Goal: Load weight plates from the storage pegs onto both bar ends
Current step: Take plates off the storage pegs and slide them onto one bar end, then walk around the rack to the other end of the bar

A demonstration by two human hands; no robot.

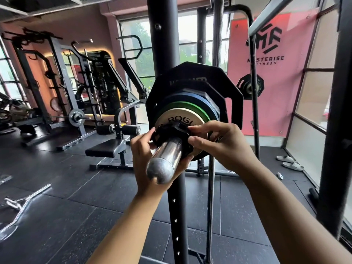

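left hand [145,156], right hand [219,144]: grip clenched on collar [171,133] | white plate [166,116] outermost

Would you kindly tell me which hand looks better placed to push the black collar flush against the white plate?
Probably the right hand: its fingers pinch the black clamp collar on the chrome bar sleeve, while the left hand mostly cups beneath the sleeve.
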